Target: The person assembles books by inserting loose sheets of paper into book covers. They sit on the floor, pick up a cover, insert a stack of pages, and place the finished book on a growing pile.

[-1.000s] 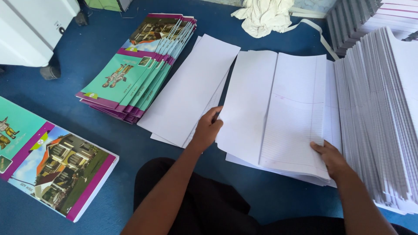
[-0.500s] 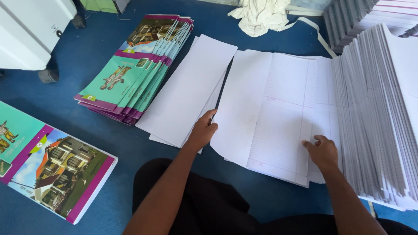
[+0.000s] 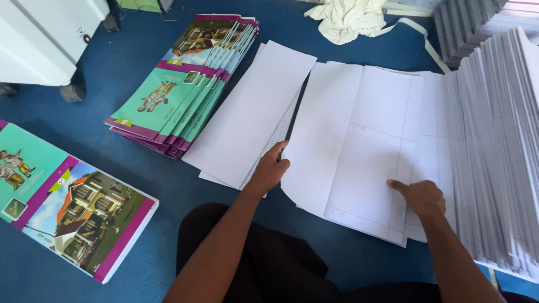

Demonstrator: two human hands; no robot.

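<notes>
My left hand (image 3: 270, 168) pinches the left edge of the ruled sheets (image 3: 359, 151); my right hand (image 3: 424, 197) lies open, fingertips pressing their near right part flat. The sheets rest on the blue floor (image 3: 140, 185), between the blank sheets (image 3: 252, 118) at left and the fanned paper stack (image 3: 494, 151) at right. They look light, limp and easily creased, so best held along an edge. Coloured covers (image 3: 179, 90) lie far left.

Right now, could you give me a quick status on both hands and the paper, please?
Left hand open, gripping edge of ruled sheets. Right hand flat, pressing same sheets. Narrow blank stack beside them; nothing on top.
</notes>
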